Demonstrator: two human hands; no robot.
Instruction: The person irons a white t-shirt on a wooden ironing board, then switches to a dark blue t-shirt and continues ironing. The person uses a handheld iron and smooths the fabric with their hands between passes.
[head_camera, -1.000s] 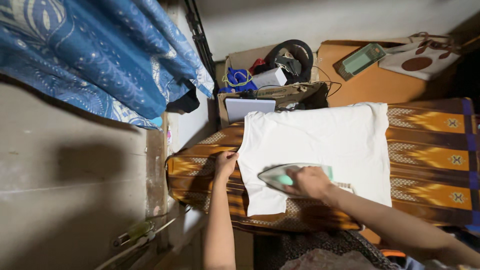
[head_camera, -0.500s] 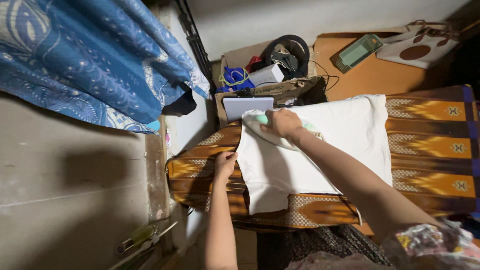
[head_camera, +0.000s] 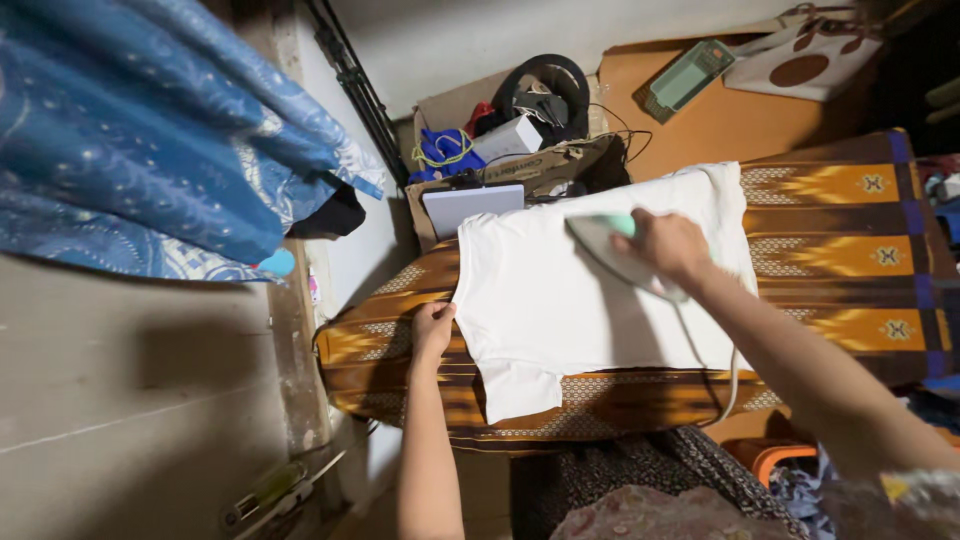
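Left hand (head_camera: 432, 330) pins white shirt (head_camera: 560, 300) edge; right hand (head_camera: 668, 246) grips iron (head_camera: 610, 250)

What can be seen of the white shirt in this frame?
The white shirt is plain, soft-looking fabric, spread flat on a brown and orange patterned cloth, one short sleeve pointing toward the wearer. The left hand pins its edge; the right hand presses a pale green iron onto its far part.

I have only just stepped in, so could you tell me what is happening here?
A person is ironing a white T-shirt spread on a brown patterned cloth. The right hand grips a pale green iron on the shirt's upper part. The left hand pins the shirt's edge at its left side.
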